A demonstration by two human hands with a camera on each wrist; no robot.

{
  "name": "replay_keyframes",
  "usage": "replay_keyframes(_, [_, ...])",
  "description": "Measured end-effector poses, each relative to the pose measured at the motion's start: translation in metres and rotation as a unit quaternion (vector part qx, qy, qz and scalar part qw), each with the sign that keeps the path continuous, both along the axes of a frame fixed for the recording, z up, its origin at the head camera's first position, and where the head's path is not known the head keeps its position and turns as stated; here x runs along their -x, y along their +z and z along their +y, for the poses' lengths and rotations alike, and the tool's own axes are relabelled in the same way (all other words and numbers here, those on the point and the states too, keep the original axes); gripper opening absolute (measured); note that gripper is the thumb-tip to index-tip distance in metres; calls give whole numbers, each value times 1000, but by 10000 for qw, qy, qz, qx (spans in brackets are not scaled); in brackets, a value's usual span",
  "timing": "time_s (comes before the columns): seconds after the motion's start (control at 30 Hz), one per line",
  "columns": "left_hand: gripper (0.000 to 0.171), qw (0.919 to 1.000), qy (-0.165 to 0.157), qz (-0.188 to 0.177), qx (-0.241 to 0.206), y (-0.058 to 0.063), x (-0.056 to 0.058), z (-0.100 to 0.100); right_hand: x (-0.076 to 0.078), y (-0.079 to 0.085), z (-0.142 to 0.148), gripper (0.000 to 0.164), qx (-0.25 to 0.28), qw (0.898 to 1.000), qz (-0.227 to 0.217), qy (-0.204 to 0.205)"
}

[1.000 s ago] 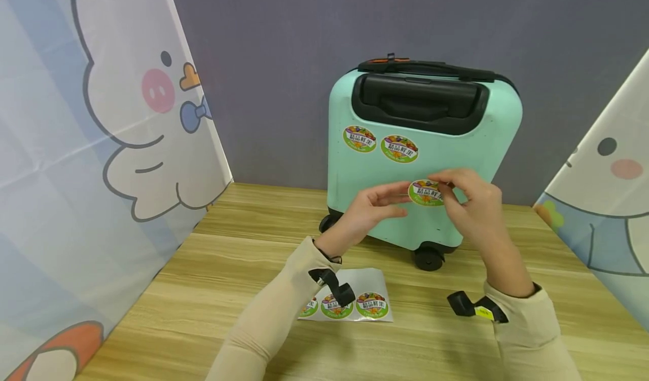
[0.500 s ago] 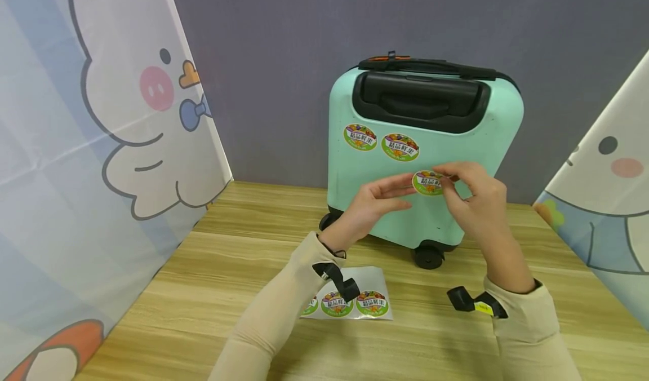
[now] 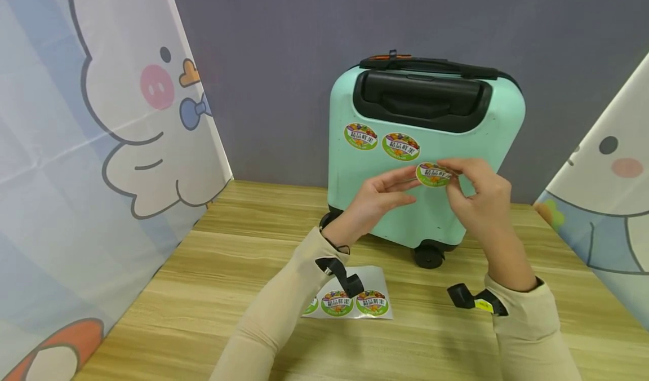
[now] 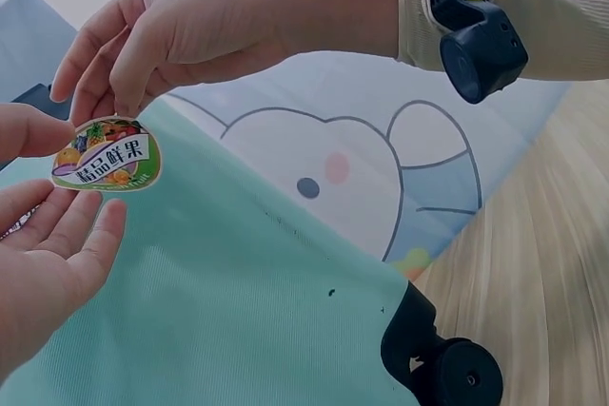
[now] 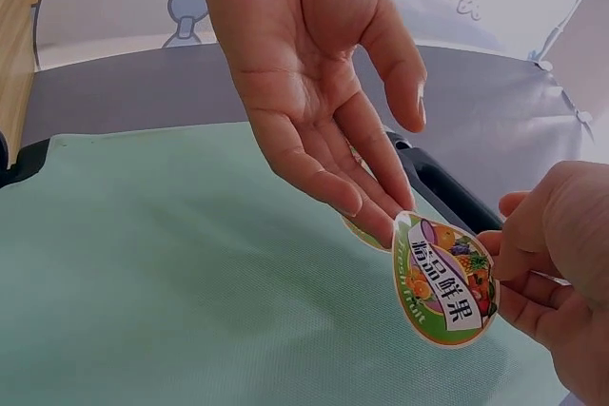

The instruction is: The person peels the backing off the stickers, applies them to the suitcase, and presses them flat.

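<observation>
My right hand point(image 3: 481, 192) pinches an oval fruit sticker point(image 3: 434, 175) by its right edge, between thumb and fingers. The sticker, green and white with fruit pictures, faces me in front of the mint suitcase point(image 3: 350, 178). My left hand point(image 3: 372, 203) has its fingers extended, fingertips right at the sticker's left edge, and its thumb stands apart below. In the right wrist view the left fingertips overlap the edge of the sticker point(image 5: 445, 278). Two matching stickers, a left one point(image 3: 360, 137) and a right one point(image 3: 401, 146), lie flat on the suitcase below its black handle recess point(image 3: 421, 99).
A sticker sheet point(image 3: 362, 279) with several fruit stickers lies on the wooden table point(image 3: 405, 347), partly hidden by my left wrist. The suitcase stands on black wheels point(image 3: 429, 256) against a grey backdrop point(image 3: 263, 88). Cartoon-printed cloths flank both sides.
Both hands have moved slightly up and to the right with the sticker, bringing it just below and right of the second sticker. The suitcase and sheet stay in place.
</observation>
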State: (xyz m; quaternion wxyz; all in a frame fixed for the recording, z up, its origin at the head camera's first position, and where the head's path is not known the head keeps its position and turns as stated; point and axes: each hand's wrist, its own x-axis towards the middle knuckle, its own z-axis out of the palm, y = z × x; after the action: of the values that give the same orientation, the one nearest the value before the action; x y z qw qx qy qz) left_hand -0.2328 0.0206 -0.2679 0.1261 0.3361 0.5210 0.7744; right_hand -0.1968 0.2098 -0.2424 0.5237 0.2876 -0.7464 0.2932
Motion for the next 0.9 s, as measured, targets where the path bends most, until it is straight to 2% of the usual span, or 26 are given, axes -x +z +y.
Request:
replay_keyframes(0.2, [56, 9999, -109, -31, -90, 3, 3, 4, 1, 2, 1, 29, 7, 9999, 38, -116])
replay_keyframes(0.37, [57, 9996, -189, 83, -213, 4, 4, 7, -1, 5, 0, 32, 8, 9998, 49, -197])
replay_keyframes(0.63, [59, 9992, -216, -5, -331, 8, 4, 12, -1, 6, 0, 34, 61, 9994, 92, -322])
replay_keyframes(0.9, [61, 9989, -229, 90, -398, 10, 3, 15, 1, 6, 1, 35, 81, 9989, 126, -449])
